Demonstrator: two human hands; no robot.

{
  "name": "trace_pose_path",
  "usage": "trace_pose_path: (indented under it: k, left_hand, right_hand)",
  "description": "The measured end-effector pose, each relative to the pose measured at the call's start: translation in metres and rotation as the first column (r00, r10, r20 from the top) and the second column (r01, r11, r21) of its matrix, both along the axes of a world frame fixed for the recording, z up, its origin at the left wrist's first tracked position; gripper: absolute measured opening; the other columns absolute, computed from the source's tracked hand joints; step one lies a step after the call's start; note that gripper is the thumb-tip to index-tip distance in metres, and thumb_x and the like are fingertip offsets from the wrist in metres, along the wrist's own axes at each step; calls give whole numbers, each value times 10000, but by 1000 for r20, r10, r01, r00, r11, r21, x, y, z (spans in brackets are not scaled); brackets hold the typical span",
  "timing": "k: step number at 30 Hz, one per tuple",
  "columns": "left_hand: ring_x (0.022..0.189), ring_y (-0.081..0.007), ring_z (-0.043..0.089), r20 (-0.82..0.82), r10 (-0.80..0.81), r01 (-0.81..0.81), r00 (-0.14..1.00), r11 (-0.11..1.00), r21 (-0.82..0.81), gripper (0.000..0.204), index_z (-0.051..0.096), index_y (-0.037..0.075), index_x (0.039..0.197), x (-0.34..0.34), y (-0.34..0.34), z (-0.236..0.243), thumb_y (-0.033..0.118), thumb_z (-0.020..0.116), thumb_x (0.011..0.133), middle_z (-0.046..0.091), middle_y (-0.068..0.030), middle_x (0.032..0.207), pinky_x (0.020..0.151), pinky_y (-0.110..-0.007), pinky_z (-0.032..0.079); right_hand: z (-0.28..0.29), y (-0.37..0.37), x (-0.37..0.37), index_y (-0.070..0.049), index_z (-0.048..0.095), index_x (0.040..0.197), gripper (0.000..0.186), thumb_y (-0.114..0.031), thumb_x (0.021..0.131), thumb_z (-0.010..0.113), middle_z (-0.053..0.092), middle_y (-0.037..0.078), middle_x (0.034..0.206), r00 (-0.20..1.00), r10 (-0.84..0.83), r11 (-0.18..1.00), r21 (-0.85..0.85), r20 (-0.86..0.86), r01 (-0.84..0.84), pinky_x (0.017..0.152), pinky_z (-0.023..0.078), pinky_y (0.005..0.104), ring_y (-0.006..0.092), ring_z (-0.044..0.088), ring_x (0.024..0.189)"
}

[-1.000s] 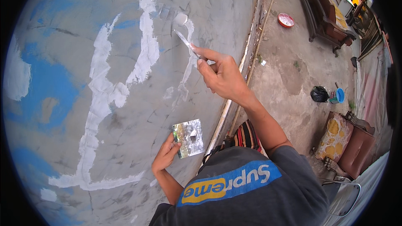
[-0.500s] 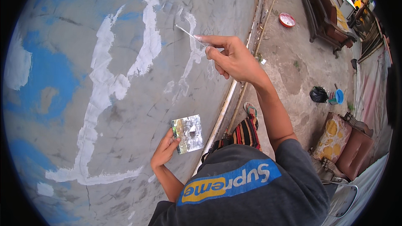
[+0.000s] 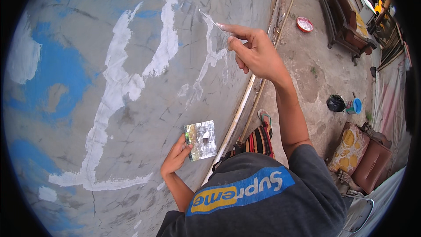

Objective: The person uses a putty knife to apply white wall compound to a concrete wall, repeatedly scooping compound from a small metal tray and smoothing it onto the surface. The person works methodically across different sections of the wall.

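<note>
My right hand (image 3: 258, 55) pinches a thin flat scraper (image 3: 209, 19), seen almost edge-on, its index finger stretched along it. The far end of the scraper is at the grey wall (image 3: 144, 118), by the top of a narrow white filler streak (image 3: 204, 72); whether it touches cannot be told. Lower down, my left hand (image 3: 175, 157) grips the edge of a square, shiny metal plate (image 3: 198, 150) smeared with white paste. A small lump sits near the plate's middle. Broad white filler bands (image 3: 115, 85) run down the wall to the left.
Blue paint patches (image 3: 66, 79) mark the wall. A pale pipe (image 3: 239, 116) runs along its foot. On the ground to the right are a red bowl (image 3: 304, 24), a wooden bench (image 3: 342, 11), a black bag (image 3: 336, 103), a blue bucket (image 3: 354, 105) and a cushioned chair (image 3: 368, 164).
My right hand and the scraper have moved up and slightly right along the wall. The left hand keeps the plate in nearly the same place. The whole view has shifted a little.
</note>
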State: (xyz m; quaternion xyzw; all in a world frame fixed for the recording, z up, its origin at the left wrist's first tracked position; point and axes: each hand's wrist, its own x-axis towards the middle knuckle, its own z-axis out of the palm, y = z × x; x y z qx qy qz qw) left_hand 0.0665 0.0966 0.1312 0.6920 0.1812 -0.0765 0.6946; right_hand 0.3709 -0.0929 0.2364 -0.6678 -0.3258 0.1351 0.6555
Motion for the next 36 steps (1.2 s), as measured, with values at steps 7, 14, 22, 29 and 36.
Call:
trace_pose_path:
  k: [7,14,22,29,36]
  left_hand:
    - [1242,-136,475,-11,-26,26,1000,999,-31,486,338,-26,1457,-3,5,-9,80,493,1009,508,-78,1369,1047,-298,366]
    - [1236,-134,478,-28,-37,37,999,999,1,479,339,-31,1454,-5,9,-12,77,484,1011,511,-79,1363,1044,-296,368]
    - [1006,-79,489,51,-15,15,999,1000,17,413,395,-12,1421,-1,1,-10,95,460,1028,575,-33,1218,886,-252,413]
    - [1003,-78,491,19,-40,38,999,994,102,417,394,1,1428,-5,6,-12,98,461,1028,582,-33,1209,883,-253,415]
    - [1046,-83,487,61,-38,37,997,999,16,423,387,7,1432,-2,2,-12,93,467,1025,577,-34,1211,920,-253,403]
  right_hand:
    - [18,15,4,54,587,1297,397,-97,939,505,560,18,675,992,-66,997,46,108,61,413,427,244,67,503,457]
    - [23,4,-16,23,595,1305,391,-100,945,503,547,-3,653,978,-3,998,-61,209,16,415,433,240,59,519,459]
    - [27,21,-14,49,605,1270,430,-110,877,529,569,73,600,933,-132,991,31,334,130,473,450,288,102,540,452]
    - [29,6,-17,29,589,1307,387,-98,949,513,549,5,689,986,-57,998,42,155,51,423,430,233,54,521,471]
    - [29,22,-22,42,640,1222,375,-69,874,553,539,106,599,936,-168,985,84,310,149,459,369,304,98,423,457]
